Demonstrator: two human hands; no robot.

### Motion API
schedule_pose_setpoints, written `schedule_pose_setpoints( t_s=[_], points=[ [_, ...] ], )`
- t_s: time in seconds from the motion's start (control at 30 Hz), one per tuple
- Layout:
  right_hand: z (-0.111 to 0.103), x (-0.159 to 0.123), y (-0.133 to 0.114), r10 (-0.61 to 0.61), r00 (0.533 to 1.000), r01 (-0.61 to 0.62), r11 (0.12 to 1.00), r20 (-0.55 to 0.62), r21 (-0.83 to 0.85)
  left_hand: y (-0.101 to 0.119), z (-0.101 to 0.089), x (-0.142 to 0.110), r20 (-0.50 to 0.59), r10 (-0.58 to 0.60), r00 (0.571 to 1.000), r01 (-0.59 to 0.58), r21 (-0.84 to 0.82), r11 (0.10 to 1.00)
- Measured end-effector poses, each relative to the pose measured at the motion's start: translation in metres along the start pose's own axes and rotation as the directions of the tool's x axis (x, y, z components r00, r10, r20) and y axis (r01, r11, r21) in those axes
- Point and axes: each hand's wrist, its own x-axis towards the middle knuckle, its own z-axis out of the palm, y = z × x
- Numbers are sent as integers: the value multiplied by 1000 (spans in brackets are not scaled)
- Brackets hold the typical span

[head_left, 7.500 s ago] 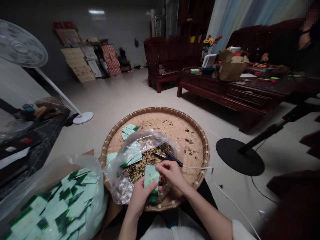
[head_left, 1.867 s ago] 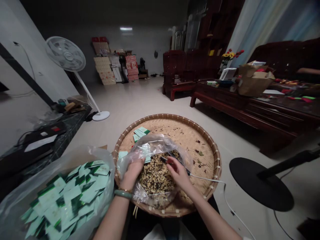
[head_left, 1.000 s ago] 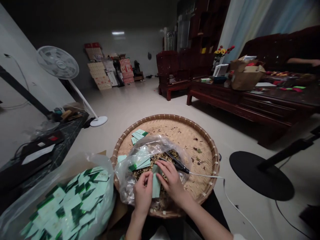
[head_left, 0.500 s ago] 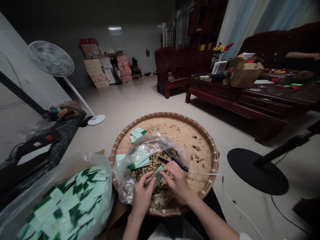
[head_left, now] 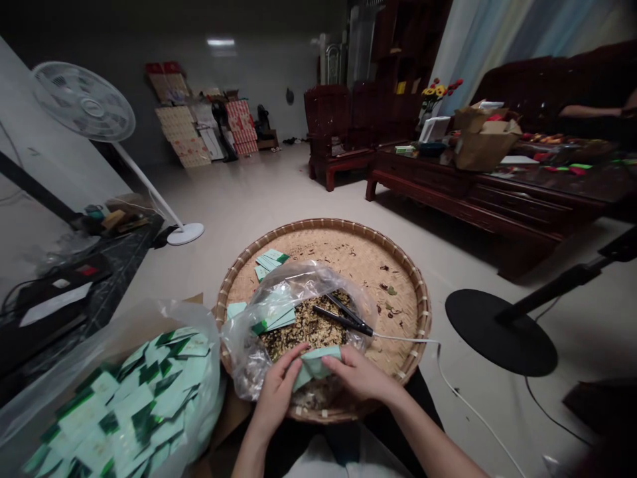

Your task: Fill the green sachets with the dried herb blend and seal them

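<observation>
My left hand [head_left: 279,392] and my right hand [head_left: 355,373] both pinch one small pale green sachet [head_left: 314,364] between them, held over the near edge of a clear plastic bag [head_left: 259,332] of loose dried tea [head_left: 306,326]. The bag lies in a round woven bamboo tray [head_left: 398,265] on my lap. A black corded clamp tool [head_left: 343,317] rests across the bag just beyond my right hand. A few green sachets [head_left: 271,320] lie inside the bag, and more sachets [head_left: 267,260] lie on the tray's far left.
A big clear bag of several green sachets [head_left: 129,405] sits at my left. A standing fan [head_left: 84,103] is at far left, a black round stand base [head_left: 500,332] at right. A dark wooden table [head_left: 497,192] with boxes lies beyond, where another person's arm [head_left: 592,109] shows.
Both hands came toward me from over the bag's middle to its near edge, and the sachet turned from upright to lying sideways between my fingers. The view shifted slightly.
</observation>
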Motion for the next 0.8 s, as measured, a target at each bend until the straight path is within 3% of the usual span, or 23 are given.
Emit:
schedule_pose_setpoints(
  t_s=[0.23, 0.3, 0.37, 0.43, 0.5, 0.57, 0.7, 0.8],
  points=[
    [6, -6, -9, 77, 991, -107, 948, 109, 300, -10, -19, -6, -24, 86, 996, -81, 170, 982],
    [8, -6, -8, 92, 992, -114, 949, 86, 295, -11, -19, -7, -61, 131, 990, -110, 267, 957],
    [10, -3, -3, 93, 996, -92, 971, 9, 222, -10, -17, -9, -86, 257, 963, -199, 421, 885],
    [12, 1, 2, 83, 996, -78, 985, -26, 156, -7, -11, -10, -25, 407, 913, -318, 582, 749],
    [15, 3, 7, 78, 997, -77, 987, -3, 143, -4, -4, -10, 105, 463, 880, -407, 668, 623],
    [19, 4, 10, 91, 996, -94, 982, 20, 166, -4, 2, -9, 182, 466, 866, -451, 687, 570],
    [22, 3, 12, 148, 989, -146, 966, 10, 214, -9, 8, -5, 174, 469, 866, -461, 641, 614],
    [22, 5, 6, 119, 993, -115, 969, -5, 221, -16, 9, -3, 160, 469, 869, -464, 594, 657]
  ],
)
